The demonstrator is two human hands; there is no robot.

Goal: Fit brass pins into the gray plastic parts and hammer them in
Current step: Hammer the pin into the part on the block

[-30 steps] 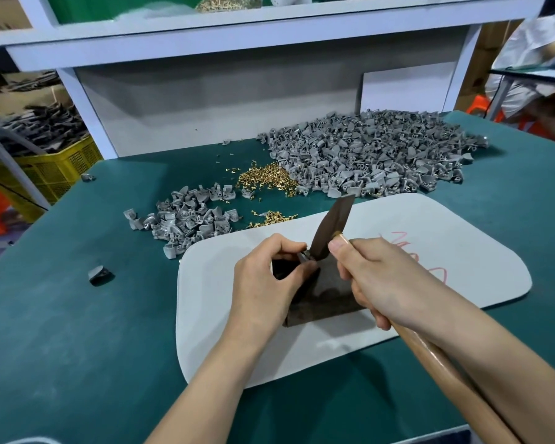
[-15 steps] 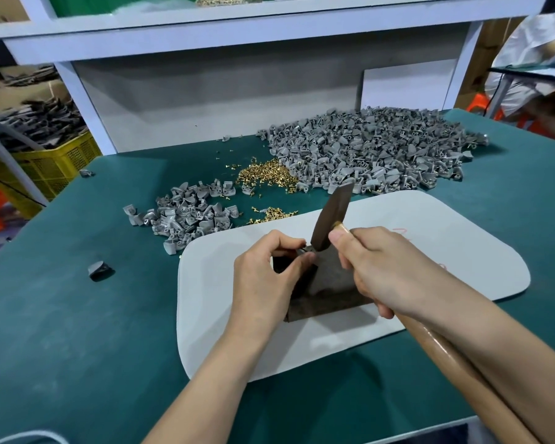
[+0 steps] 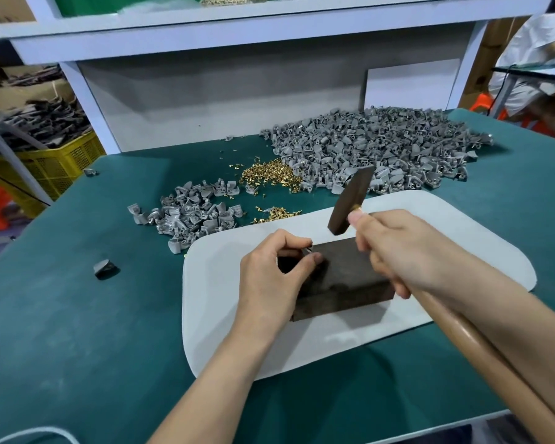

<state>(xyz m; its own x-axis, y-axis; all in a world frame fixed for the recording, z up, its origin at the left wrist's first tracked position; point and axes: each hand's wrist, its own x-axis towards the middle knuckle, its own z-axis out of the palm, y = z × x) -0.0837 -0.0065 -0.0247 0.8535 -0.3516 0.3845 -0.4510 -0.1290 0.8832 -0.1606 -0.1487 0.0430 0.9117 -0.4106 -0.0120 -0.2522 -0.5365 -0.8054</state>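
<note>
My left hand (image 3: 271, 277) pinches a small gray plastic part on the left end of a dark metal block (image 3: 343, 280); the part is mostly hidden by my fingers. My right hand (image 3: 398, 251) grips a hammer by its wooden handle (image 3: 481, 354), just below the head. The dark hammer head (image 3: 349, 200) is raised and tilted above the block. A big heap of gray parts (image 3: 375, 149) lies at the back right, a smaller heap (image 3: 189, 216) at the left. Brass pins (image 3: 269, 176) lie in a pile between them, with a few more pins (image 3: 276, 214) nearer the mat.
The block sits on a white mat (image 3: 446, 225) on the green table (image 3: 77, 331). One dark loose part (image 3: 104, 269) lies alone at the left. A white shelf frame (image 3: 87, 100) stands behind. A yellow crate (image 3: 58, 161) is off the table's left, and a person sits at the far right.
The hammer head has risen off the block and swung up and to the right with my right hand. My left hand stays on the part.
</note>
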